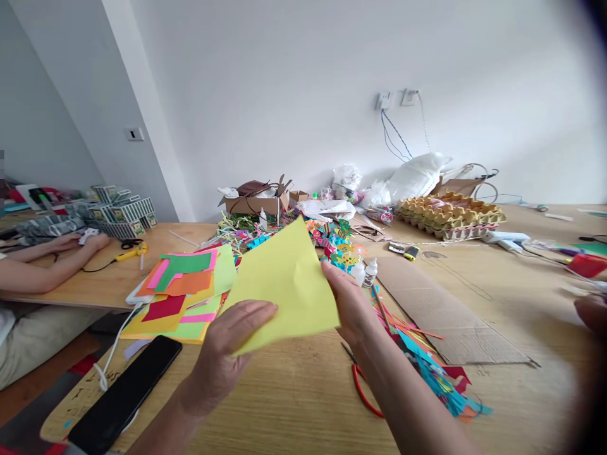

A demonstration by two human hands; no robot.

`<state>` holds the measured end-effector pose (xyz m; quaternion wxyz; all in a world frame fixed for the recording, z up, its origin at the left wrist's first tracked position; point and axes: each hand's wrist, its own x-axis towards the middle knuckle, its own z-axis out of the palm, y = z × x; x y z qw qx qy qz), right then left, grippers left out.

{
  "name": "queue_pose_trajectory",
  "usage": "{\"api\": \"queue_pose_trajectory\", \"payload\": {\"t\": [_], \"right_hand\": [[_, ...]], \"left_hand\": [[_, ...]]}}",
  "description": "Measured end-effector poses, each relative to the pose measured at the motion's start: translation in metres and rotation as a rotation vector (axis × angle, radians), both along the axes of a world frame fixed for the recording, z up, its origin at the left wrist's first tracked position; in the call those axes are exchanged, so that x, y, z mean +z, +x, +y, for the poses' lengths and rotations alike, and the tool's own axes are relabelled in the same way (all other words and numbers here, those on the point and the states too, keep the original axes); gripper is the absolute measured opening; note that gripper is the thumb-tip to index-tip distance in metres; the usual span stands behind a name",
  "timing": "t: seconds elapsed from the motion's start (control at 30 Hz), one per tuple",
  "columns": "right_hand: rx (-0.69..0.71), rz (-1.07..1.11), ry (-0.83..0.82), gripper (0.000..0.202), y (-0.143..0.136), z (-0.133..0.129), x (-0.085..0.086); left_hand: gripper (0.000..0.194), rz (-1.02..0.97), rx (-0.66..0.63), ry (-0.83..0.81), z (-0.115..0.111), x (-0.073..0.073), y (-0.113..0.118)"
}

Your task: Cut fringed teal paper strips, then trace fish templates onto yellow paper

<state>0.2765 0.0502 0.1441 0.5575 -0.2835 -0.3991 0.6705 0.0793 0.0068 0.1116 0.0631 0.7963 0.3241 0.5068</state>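
A sheet of yellow paper [284, 284] is held up over the table between my two hands. My left hand [232, 335] grips its lower left edge, thumb lying on the near face. At the right edge, my right hand [348, 300] pinches the sheet, its fingers partly hidden behind. Below my right forearm lie red-handled scissors [363, 392], partly covered. Left of the sheet is a pile of coloured paper [175, 303] in green, pink, orange and yellow. Colourful paper strips [431, 366] lie right of my right forearm.
A black phone [128, 392] and white cable lie at the front left. Glue bottles [370, 273], a cardboard sheet [441, 309] and stacked egg trays [450, 215] are to the right. At left, another person's hands [90, 240] hold a small item near a yellow glue gun [131, 253].
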Motion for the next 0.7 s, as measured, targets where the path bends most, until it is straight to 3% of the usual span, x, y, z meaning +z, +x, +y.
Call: {"api": "queue_pose_trajectory", "payload": {"t": [0.1,0.17,0.23,0.27,0.37,0.47,0.57,0.7], "right_hand": [[0.011,-0.056,0.108,0.037,0.003,-0.001,0.001],[-0.107,-0.232,0.152,0.038,0.006,-0.003,-0.013],[-0.177,-0.485,0.155,0.041,0.009,-0.007,-0.035],[-0.161,-0.582,0.122,0.046,0.01,-0.011,-0.047],[0.141,-0.636,-0.064,0.061,0.008,-0.026,-0.076],[0.339,-0.322,-0.227,0.068,0.004,-0.044,-0.091],[0.321,-0.13,-0.288,0.068,0.003,-0.055,-0.099],[0.25,-0.134,-0.43,0.07,0.008,-0.062,-0.114]], "left_hand": [[0.024,-0.743,0.13,-0.267,0.001,0.007,0.009],[0.032,-1.142,0.048,-0.451,0.0,0.013,0.016],[0.038,-1.35,-0.085,-0.542,-0.001,0.019,0.022],[0.039,-1.409,-0.146,-0.578,-0.002,0.02,0.024],[0.039,-1.494,-0.261,-0.685,-0.005,0.017,0.029],[0.041,-1.519,-0.304,-0.748,-0.006,0.007,0.034],[0.04,-1.531,-0.37,-0.78,-0.005,0.0,0.038],[0.042,-1.544,-0.434,-0.793,-0.002,-0.004,0.041]]}}
